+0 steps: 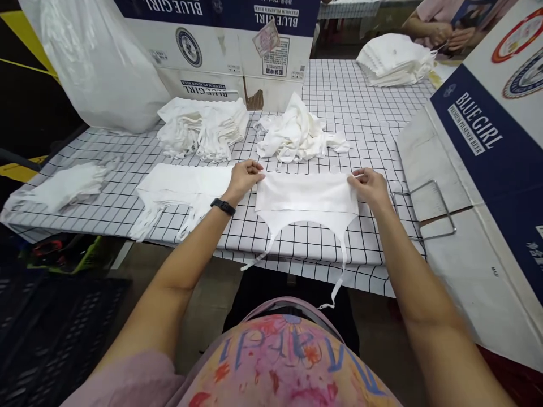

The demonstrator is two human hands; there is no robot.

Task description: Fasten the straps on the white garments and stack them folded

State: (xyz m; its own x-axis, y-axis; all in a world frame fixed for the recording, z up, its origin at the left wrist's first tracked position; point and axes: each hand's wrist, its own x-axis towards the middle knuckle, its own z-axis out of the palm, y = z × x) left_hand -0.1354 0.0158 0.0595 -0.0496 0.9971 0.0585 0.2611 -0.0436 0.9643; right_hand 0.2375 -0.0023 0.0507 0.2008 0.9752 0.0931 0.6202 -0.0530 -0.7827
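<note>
Our left hand (245,176) rests with fingers curled on the top left corner of the white cloth piece (306,195), and our right hand (370,185) pinches its top right corner between thumb and fingers. The soft folded rectangle lies flat between them on the grid-patterned worktop (365,141), its thin straps (341,265) dangling over the near edge. Left lies a flat stack of similar pieces (186,186); beyond, a crumpled white heap (297,133) and blue-and-white cardboard boxes (237,45).

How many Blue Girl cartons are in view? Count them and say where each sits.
2. One carton stands at the table's far edge, behind the white cloth piles; another carton leans at the right. Others may be hidden.
</note>
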